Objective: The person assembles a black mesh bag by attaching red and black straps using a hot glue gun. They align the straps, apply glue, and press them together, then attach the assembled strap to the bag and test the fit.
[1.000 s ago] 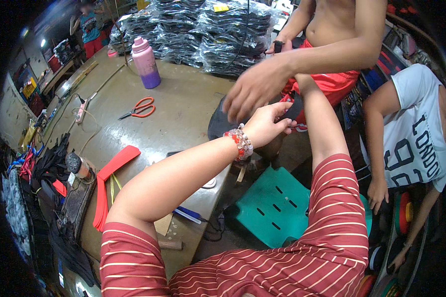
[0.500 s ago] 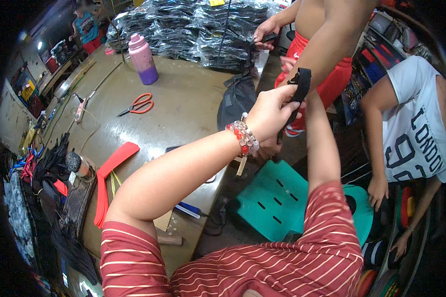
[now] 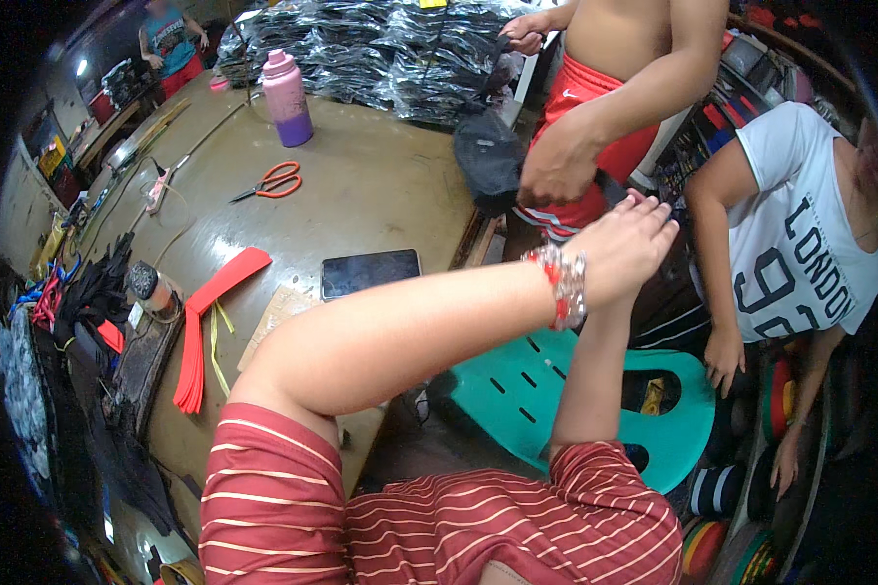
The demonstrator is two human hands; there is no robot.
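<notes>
My left hand [image 3: 626, 252], with beaded bracelets at its wrist, reaches to the right over the green plastic chair. Its fingers are stretched out and I see nothing in them. My right forearm rises behind it, and the left hand covers my right hand, so its fingers are hidden. Just beyond, a person in red shorts has one hand [image 3: 561, 161] at a black mesh bag [image 3: 488, 161] by the table's edge. A short piece of black strap [image 3: 611, 187] shows between that person's hand and my fingertips. Who holds it is unclear.
On the table [image 3: 380, 185] are a pink-purple bottle [image 3: 288, 102], orange-handled scissors [image 3: 271, 181], a phone [image 3: 371, 273] and red strips [image 3: 205, 317]. Plastic-wrapped black goods [image 3: 371, 63] are piled behind. The green chair [image 3: 654, 419] stands below my arms; a person in white [image 3: 790, 234] is at right.
The black strap has left my left hand's raised grip. That hand has moved right and lower, its fingers straightened. The other person's hand has come down to the bag. The phone is now uncovered.
</notes>
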